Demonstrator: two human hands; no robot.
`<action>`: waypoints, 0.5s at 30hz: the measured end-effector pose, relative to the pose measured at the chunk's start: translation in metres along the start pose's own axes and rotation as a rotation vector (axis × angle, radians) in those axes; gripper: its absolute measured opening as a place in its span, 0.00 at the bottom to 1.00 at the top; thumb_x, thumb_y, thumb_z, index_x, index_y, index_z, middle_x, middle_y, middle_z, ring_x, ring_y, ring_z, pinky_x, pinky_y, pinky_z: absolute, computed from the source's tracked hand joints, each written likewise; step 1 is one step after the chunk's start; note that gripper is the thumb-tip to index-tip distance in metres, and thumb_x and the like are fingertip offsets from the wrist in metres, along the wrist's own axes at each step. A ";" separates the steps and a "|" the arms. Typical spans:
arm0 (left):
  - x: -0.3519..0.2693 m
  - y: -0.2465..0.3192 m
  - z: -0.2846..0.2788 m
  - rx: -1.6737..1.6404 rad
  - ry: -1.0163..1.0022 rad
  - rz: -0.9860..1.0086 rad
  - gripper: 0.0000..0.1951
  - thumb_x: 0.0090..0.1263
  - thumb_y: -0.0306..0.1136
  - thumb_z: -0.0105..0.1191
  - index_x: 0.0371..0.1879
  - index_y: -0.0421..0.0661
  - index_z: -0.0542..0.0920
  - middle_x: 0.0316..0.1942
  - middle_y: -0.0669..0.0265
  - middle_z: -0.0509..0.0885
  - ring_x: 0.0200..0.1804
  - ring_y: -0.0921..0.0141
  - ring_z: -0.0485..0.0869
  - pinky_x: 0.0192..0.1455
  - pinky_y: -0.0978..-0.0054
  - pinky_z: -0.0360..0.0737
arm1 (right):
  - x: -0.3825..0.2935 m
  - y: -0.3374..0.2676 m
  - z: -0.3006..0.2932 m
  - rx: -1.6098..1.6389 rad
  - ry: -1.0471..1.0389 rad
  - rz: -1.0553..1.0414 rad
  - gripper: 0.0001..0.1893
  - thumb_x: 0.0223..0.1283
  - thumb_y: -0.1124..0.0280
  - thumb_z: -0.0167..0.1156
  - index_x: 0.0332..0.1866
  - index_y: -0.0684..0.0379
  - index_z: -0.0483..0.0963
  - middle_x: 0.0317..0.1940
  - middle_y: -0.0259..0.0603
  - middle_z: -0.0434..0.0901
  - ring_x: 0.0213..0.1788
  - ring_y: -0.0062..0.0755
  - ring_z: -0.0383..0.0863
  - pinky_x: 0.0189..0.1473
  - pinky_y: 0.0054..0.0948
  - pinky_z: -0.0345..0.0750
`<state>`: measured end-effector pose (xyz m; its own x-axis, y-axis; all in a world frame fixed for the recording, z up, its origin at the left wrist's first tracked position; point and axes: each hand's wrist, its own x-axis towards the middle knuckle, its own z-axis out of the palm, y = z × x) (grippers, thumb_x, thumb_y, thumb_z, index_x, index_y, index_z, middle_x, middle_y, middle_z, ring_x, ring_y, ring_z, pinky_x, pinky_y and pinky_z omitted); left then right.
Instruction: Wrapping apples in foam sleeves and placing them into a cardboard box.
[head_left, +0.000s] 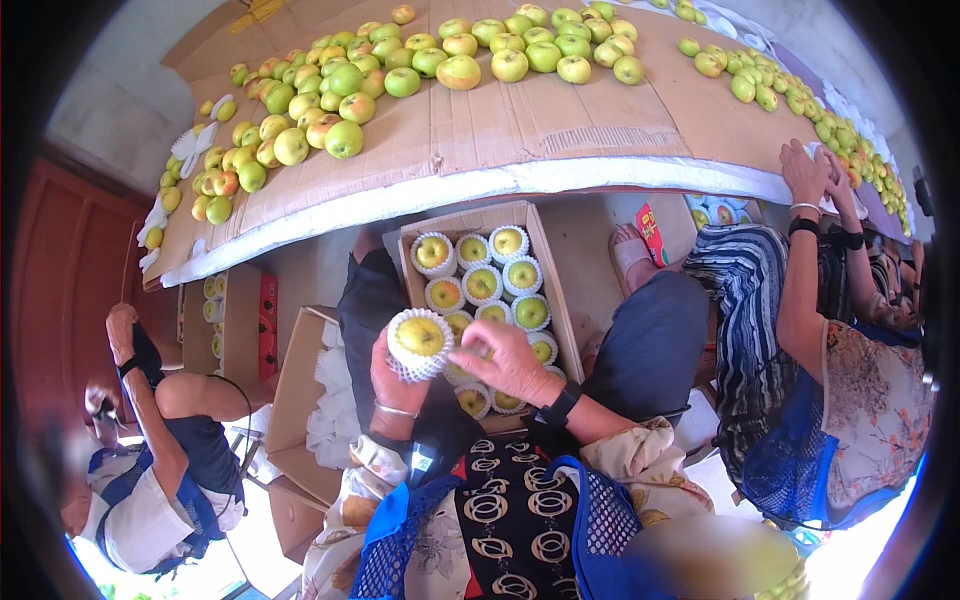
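Note:
My left hand holds up a yellow-green apple sleeved in a white foam net. Just to the right of that apple is my right hand, its fingers apart and slightly blurred, with nothing seen in them. Both hands are over the near part of an open cardboard box between my knees. Rows of apples in foam nets fill the box, stems up. My hands and the held apple hide some of them.
A cardboard-covered table carries a heap of loose apples ahead. At left stands a carton of white foam nets. Co-workers sit at left and right; the right one's hands are over the table.

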<state>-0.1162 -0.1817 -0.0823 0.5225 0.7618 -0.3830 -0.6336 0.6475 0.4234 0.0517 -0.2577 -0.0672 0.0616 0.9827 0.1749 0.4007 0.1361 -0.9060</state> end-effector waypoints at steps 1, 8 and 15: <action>0.000 -0.002 -0.001 0.000 0.000 0.000 0.19 0.68 0.41 0.34 0.50 0.43 0.70 0.49 0.60 0.75 0.52 0.61 0.74 0.56 0.61 0.70 | 0.002 -0.002 -0.003 0.119 0.151 0.060 0.19 0.44 0.60 0.66 0.37 0.60 0.70 0.32 0.38 0.75 0.35 0.32 0.77 0.35 0.29 0.73; -0.003 -0.029 0.006 0.360 -0.024 0.117 0.16 0.70 0.35 0.35 0.54 0.43 0.65 0.49 0.61 0.73 0.51 0.67 0.74 0.55 0.72 0.71 | -0.001 -0.004 0.021 0.147 0.162 -0.024 0.50 0.32 0.53 0.72 0.62 0.61 0.54 0.50 0.50 0.68 0.54 0.47 0.67 0.56 0.36 0.63; -0.007 -0.019 0.015 0.258 -0.084 -0.258 0.21 0.68 0.43 0.39 0.58 0.49 0.63 0.56 0.63 0.68 0.58 0.62 0.68 0.55 0.59 0.70 | -0.003 0.016 0.017 0.170 0.175 0.075 0.41 0.36 0.57 0.68 0.58 0.62 0.59 0.46 0.48 0.71 0.50 0.44 0.69 0.54 0.38 0.63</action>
<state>-0.0990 -0.1994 -0.0750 0.6977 0.5651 -0.4402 -0.3162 0.7944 0.5186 0.0428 -0.2559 -0.0891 0.2482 0.9562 0.1553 0.2308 0.0974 -0.9681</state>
